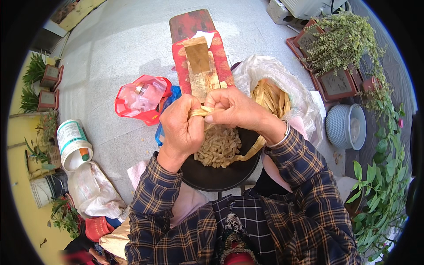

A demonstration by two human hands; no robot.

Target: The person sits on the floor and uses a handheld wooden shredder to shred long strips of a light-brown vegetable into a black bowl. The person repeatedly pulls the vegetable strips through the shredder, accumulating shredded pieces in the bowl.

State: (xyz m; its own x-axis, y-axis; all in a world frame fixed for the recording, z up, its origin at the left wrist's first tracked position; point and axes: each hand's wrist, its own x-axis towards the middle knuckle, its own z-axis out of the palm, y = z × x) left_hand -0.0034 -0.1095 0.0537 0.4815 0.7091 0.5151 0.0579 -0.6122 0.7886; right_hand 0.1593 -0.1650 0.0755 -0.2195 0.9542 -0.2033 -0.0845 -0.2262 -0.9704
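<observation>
Between my two hands is a pale yellow plant-fibre strip [200, 111], folded or braided. My left hand [184, 124] is closed around one end of it. The fingers and thumb of my right hand [233, 109] pinch the other end. Under them sits a round black pan [212, 179] holding a heap of coiled plaited fibre [217, 149]. A flat tan length of the same fibre [250, 153] trails over the heap towards my right wrist. Just beyond my hands, a wooden block [197, 56] stands on a board [212, 78] atop a red patterned cloth [180, 71].
A clear plastic bag [265, 66] of tan strips [273, 96] stands at the right. A red bag [124, 102] lies at the left. Beyond are a wooden bench end [192, 23], a white bucket [71, 135], a blue basket [338, 126] and potted plants [334, 46]. Another person's hand shows lower left.
</observation>
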